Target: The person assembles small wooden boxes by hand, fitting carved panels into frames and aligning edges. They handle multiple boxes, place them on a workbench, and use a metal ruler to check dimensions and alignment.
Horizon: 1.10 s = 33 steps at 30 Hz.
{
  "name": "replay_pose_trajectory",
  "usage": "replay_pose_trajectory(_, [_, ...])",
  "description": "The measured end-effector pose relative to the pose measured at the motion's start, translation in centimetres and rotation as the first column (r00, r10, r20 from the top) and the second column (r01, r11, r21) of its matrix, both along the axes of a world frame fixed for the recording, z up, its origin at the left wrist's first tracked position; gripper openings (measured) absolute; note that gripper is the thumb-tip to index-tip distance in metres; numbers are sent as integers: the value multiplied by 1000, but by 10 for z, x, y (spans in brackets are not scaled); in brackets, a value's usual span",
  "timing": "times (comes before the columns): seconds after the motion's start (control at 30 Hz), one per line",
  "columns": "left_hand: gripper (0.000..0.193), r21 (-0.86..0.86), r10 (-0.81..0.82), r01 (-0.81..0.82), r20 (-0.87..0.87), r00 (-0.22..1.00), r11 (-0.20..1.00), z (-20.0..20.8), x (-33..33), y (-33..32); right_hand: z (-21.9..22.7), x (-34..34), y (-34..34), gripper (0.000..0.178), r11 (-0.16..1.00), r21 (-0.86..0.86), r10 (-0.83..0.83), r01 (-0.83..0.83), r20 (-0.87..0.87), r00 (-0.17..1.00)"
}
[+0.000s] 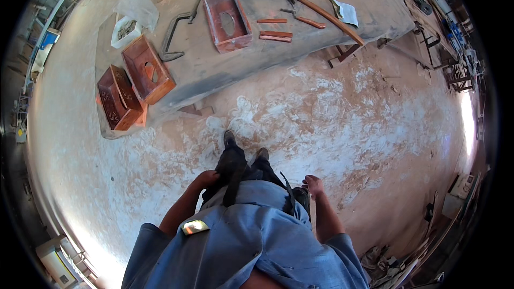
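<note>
Black trousers (231,161) are overlapped in view by left fingers (213,176), right fingers (309,182) are curled, neither grip can be told; oval-holed red-brown box (140,62) is set near desk's (194,70) left corner.

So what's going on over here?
Someone in a blue shirt is standing at a workbench, handling nothing on it. The left hand is down by the dark trousers, and the right hand is down at the other side; no tool shows in either. Reddish wooden boxes, a clamp and a hammer lie on the bench, untouched.
</note>
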<state>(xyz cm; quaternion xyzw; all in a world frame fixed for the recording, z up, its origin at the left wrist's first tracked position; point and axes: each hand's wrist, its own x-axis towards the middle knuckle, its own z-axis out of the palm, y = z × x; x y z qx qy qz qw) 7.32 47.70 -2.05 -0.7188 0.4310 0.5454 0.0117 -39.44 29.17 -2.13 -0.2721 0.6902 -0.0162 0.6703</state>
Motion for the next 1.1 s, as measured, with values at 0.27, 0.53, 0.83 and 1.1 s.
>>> replay_pose_trajectory(0.27, [48,18,-110,110,39,993,994,1,29,-12,-11,18,6,41,999,-49,-11,12,19,1000])
replay_pose_trajectory(0.53, [46,20,196,-196,4,981,980,-3,24,24,0,47,-11,44,994,-29,101,-101,21,995])
replay_pose_trajectory(0.83, [43,-22,307,-306,99,947,952,3,-1,60,13,65,-50,45,981,-37,192,-191,32,981])
replay_pose_trajectory(1.1, [43,-11,375,-377,106,921,926,-4,-20,62,7,53,-54,47,970,-21,244,-243,34,969])
